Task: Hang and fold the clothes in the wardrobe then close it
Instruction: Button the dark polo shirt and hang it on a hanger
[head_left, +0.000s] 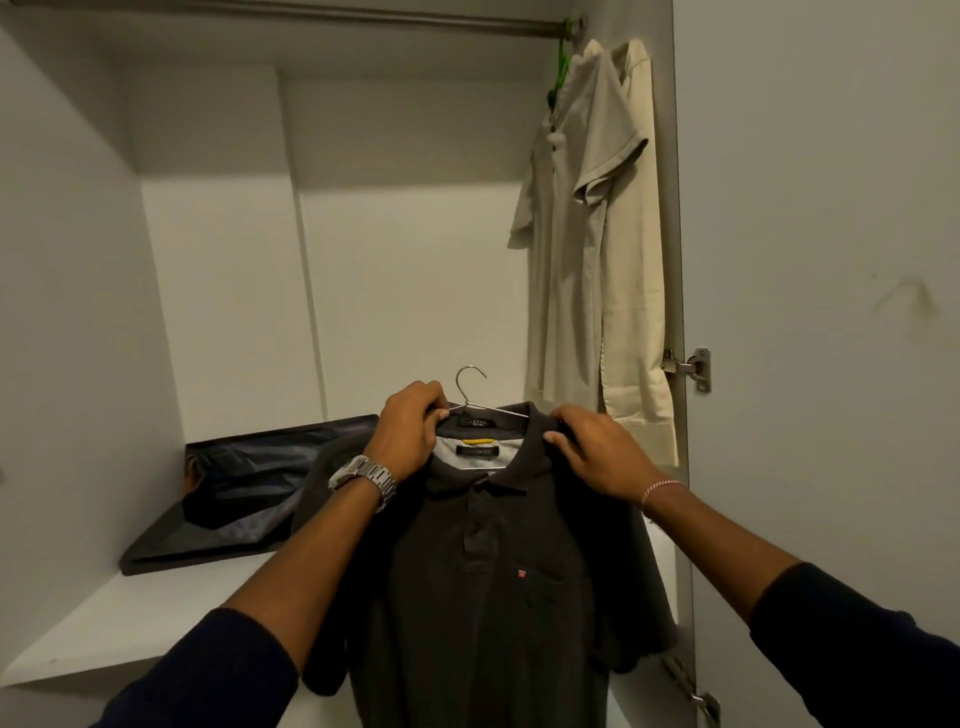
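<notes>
A dark grey polo shirt (488, 587) hangs in front of me on a thin metal hanger (470, 379), its hook sticking up above the collar. My left hand (410, 421), with a steel watch on the wrist, grips the left side of the collar and the hanger wire. My right hand (592, 447) pinches the right side of the collar. High at the top runs the wardrobe rail (311, 13). Two beige shirts (592, 234) hang from it at the right on a green hanger (561, 67).
A folded dark garment (234, 493) lies on the white shelf (130, 623) at the lower left. The open wardrobe door (831, 260) stands at the right, with metal hinges (693, 369) on its edge. White back panels fill the space behind.
</notes>
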